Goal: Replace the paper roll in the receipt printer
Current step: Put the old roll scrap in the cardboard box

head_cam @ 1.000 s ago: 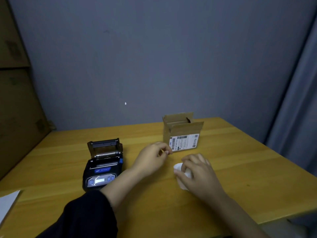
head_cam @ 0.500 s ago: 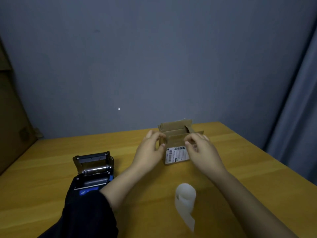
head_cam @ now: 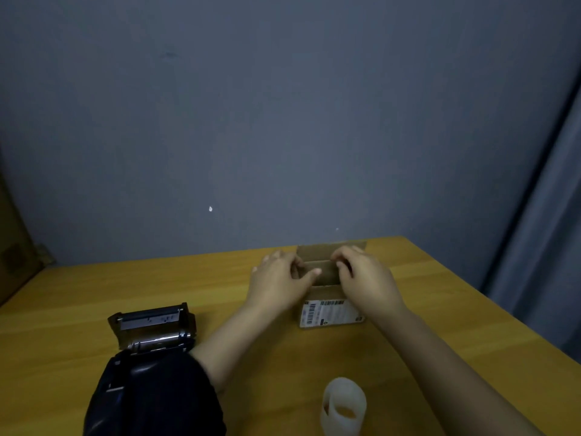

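A small brown cardboard box (head_cam: 330,291) with a white barcode label on its near face stands toward the far side of the yellow wooden table (head_cam: 440,313), and both bare hands are at its open top. The left hand (head_cam: 279,281) is on the box's left side, fingers curled, its thumb lying across the near flap; the right hand (head_cam: 366,276) is on the right side, fingers bent down over the flap edge near the opening. Both hands touch the cardboard flaps, though whether either one pinches a flap or merely rests on it cannot be told, since the fingertips are blurred and partly tucked behind the cardboard. What is inside the box is hidden. The loose curl of white, nearly spent paper roll (head_cam: 343,409) stands on the table at the near edge of the view, between the two forearms and well apart from every finger; neither hand touches it. The black handheld receipt printer (head_cam: 151,328) lies on the table to the left of the left forearm, its lid swung up and open so that the silvery roller and the paper bay show; its near half is covered by the dark sleeve (head_cam: 157,394) of the left arm. The printer is apart from both hands. A grey wall rises behind the table, and a grey curtain (head_cam: 547,247) hangs at the right.
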